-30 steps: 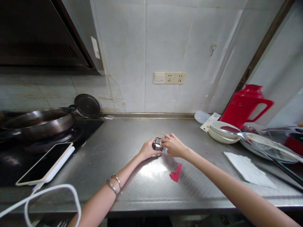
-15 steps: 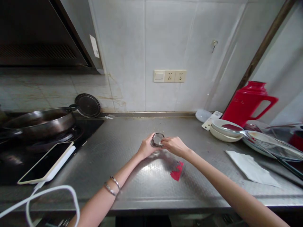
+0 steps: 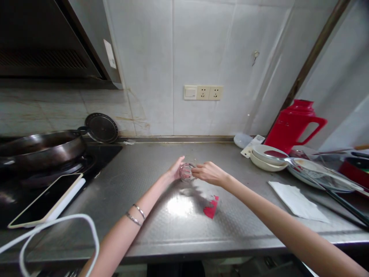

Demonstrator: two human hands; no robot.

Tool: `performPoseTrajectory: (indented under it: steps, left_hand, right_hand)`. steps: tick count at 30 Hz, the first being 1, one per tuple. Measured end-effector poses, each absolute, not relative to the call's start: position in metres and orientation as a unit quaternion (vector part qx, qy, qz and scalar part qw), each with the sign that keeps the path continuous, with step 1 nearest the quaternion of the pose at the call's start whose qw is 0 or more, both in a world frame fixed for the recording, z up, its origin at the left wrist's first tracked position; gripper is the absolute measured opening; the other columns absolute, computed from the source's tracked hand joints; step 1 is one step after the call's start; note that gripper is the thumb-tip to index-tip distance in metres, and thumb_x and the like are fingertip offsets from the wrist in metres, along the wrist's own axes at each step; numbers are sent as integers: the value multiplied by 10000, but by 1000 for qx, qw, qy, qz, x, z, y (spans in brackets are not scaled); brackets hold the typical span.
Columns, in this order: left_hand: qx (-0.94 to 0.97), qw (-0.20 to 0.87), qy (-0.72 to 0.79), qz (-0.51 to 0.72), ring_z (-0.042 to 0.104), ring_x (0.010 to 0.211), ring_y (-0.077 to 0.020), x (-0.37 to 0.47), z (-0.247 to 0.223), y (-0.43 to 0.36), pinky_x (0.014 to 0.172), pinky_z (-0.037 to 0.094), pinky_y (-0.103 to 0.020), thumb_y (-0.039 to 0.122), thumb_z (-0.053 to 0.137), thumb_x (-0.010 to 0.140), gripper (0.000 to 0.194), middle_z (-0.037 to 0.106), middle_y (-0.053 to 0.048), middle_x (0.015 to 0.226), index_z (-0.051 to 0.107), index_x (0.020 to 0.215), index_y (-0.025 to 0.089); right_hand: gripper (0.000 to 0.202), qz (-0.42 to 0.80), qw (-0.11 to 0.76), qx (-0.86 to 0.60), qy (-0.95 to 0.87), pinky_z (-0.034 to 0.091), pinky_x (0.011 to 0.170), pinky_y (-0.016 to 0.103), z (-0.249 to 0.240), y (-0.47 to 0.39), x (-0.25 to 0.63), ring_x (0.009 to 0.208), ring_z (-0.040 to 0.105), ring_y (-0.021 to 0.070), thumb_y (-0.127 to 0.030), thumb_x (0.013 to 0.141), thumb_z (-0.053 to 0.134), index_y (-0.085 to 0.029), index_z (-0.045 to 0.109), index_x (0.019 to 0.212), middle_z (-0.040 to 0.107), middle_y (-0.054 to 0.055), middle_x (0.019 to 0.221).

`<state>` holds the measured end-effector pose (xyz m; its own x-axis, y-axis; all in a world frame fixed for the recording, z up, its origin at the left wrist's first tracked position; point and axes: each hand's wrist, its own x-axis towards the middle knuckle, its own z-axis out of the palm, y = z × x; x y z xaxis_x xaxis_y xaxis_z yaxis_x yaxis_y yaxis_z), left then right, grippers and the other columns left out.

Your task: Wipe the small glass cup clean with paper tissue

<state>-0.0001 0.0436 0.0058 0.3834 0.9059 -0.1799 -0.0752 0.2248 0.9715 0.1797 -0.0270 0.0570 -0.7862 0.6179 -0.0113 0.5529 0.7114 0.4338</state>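
A small round glass (image 3: 187, 172), clear with a dark rim, is held above the steel counter in the middle of the view. My left hand (image 3: 175, 170) wraps round its left side, thumb up. From the right, my right hand (image 3: 209, 172) has its fingers bent together at the rim of the glass; whether they pinch anything is too small to tell. A torn red piece (image 3: 211, 207) lies on the counter just in front of the hands.
On the left are a stove with a steel pan (image 3: 43, 148) and a phone (image 3: 46, 200) with a white cable. At the right stand a red thermos (image 3: 290, 125), stacked bowls (image 3: 268, 159), plates and a white napkin (image 3: 298, 202). A steel counter (image 3: 150, 231) spans the front.
The view has shifted a little to the right. My left hand has loosened and tilted round the glass, whose opening is now turned differently. My right fingers remain at its rim.
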Motion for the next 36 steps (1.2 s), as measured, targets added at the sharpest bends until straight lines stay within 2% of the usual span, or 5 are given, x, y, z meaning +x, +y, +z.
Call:
performPoseTrajectory:
  steps: [4, 11, 17, 28, 36]
  left_hand:
    - [402, 829, 339, 191, 642, 560, -213, 1, 13, 40, 579, 541, -370, 504, 556, 773, 360, 630, -51, 573, 587, 761, 146]
    - [329, 825, 337, 312, 616, 535, -178, 6, 3, 40, 595, 535, -371, 417, 575, 759, 264, 637, -24, 621, 605, 820, 162]
    - [302, 799, 307, 419, 595, 514, -130, 9, 9, 31, 518, 469, -240, 373, 562, 787, 256, 670, -39, 651, 643, 830, 134]
    - [303, 777, 264, 485, 593, 558, -125, 9, 8, 21, 544, 450, -228, 382, 535, 776, 261, 657, -32, 660, 607, 729, 136]
    - [309, 825, 218, 421, 664, 713, -190, -8, 9, 30, 620, 505, -297, 304, 501, 766, 286, 710, -75, 857, 618, 975, 147]
  right_hand:
    - [228, 223, 69, 289, 928, 353, 587, 279, 61, -25, 177, 877, 529, 183, -207, 963, 387, -179, 610, 1003, 634, 64, 1017]
    - [222, 246, 21, 347, 905, 356, 701, 327, 55, -29, 176, 1020, 469, 241, -117, 904, 456, -193, 598, 1057, 613, 71, 1154]
    - [327, 208, -54, 469, 857, 386, 745, 346, 33, -45, 158, 1007, 483, 244, -82, 872, 445, -183, 563, 1160, 551, 93, 1288]
    - [280, 66, -191, 577, 791, 455, 808, 276, 7, -53, 121, 1025, 536, 204, -229, 897, 476, -245, 593, 1151, 629, 50, 1177]
    - [238, 140, -72, 471, 868, 423, 663, 252, 32, -41, 150, 950, 547, 188, -284, 965, 396, -242, 612, 1057, 651, 46, 1066]
